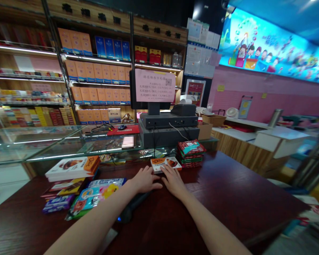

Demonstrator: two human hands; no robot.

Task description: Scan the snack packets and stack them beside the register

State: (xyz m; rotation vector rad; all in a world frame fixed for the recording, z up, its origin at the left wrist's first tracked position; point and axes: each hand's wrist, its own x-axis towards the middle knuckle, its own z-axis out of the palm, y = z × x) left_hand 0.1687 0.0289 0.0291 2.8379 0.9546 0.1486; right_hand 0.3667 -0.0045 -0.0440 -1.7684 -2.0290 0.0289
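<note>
A white and orange Dove chocolate box (pixel 157 161) lies flat on the dark wooden counter (pixel 228 191). My right hand (pixel 173 180) rests its outstretched fingertips on the near part of this box. My left hand (pixel 145 180) is at the box's left end, thumb apart from the fingers; whether its fingertips touch the box I cannot tell. Close to the box's right side stands a stack of red and green packets (pixel 190 153). Under my left forearm lies a dark handheld device with a blue light (pixel 126 214), partly hidden.
Larger Dove boxes (pixel 71 168), chocolate bars (pixel 71 187), a purple packet (pixel 59 203) and colourful snack bags (pixel 97 194) lie on the left. Behind are a glass display case (pixel 55 141), a cash register (pixel 170 122) with a pink notice (pixel 155 85), and stocked shelves.
</note>
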